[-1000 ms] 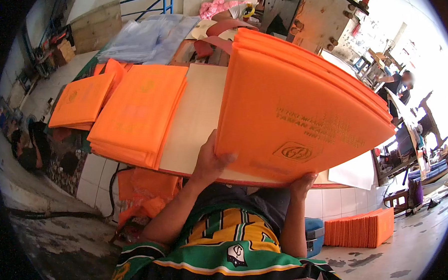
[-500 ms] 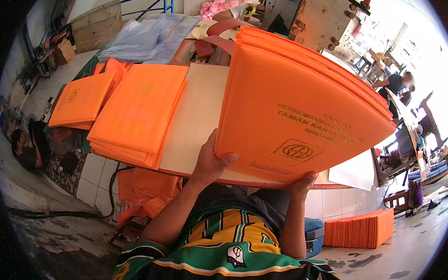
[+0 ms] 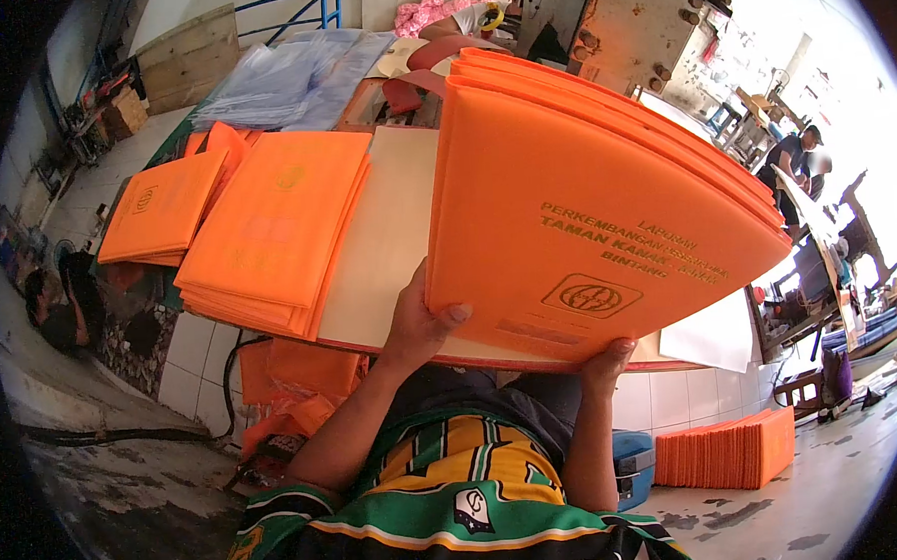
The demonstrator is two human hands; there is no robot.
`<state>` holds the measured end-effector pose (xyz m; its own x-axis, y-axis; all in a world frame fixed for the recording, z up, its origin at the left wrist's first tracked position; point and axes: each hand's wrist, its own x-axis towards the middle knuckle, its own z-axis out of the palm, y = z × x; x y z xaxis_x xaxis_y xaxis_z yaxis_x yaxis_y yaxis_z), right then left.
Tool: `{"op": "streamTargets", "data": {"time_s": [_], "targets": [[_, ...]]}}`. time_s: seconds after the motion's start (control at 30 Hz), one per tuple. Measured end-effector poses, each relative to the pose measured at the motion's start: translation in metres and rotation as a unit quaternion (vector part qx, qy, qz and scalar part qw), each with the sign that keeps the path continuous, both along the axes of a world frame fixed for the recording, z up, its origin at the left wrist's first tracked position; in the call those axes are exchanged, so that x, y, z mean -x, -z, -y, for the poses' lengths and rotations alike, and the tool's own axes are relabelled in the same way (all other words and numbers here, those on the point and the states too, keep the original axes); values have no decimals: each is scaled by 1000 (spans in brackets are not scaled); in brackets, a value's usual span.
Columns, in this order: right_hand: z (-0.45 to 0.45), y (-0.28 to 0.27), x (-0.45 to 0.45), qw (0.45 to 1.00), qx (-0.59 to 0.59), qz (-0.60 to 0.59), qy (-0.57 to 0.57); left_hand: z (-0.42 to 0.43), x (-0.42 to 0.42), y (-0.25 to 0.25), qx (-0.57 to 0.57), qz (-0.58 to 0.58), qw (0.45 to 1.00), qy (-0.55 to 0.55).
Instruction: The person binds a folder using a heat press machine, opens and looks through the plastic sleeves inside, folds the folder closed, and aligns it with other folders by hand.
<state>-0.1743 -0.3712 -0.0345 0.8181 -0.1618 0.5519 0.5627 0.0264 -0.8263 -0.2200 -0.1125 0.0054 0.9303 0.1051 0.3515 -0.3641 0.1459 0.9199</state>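
Observation:
Several orange folders (image 3: 595, 204) with gold lettering and a globe emblem are held tilted as one stack above the table. My left hand (image 3: 422, 323) is closed on the stack's lower left edge, thumb on the front cover. At the bottom edge, my right hand (image 3: 606, 365) grips the stack from below, its thumb against the lower rim. To the left on the table lies a pile of orange folders (image 3: 271, 223). Beyond it sits a smaller orange pile (image 3: 160, 207). Under the held stack, a cream board (image 3: 394, 182) shows on the table.
Clear plastic sheets (image 3: 294, 77) lie at the table's far left. A machine with a rusty plate (image 3: 638, 31) stands behind. On the floor at right are a row of orange folders (image 3: 726, 450) and a blue case (image 3: 633, 467). Another person (image 3: 792, 160) stands far right.
The held stack has shifted slightly left, with both hands keeping their grip. The person in the background has changed posture a little.

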Motion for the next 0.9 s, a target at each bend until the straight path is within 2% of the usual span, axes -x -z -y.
{"op": "streamTargets", "data": {"time_s": [0.33, 0.9], "targets": [[0, 4, -2, 1000, -24, 10, -5, 0, 0, -1, 7, 5, 1000, 1], [7, 11, -5, 1000, 0, 9, 4, 1, -2, 3, 4, 15, 1000, -2]]}}
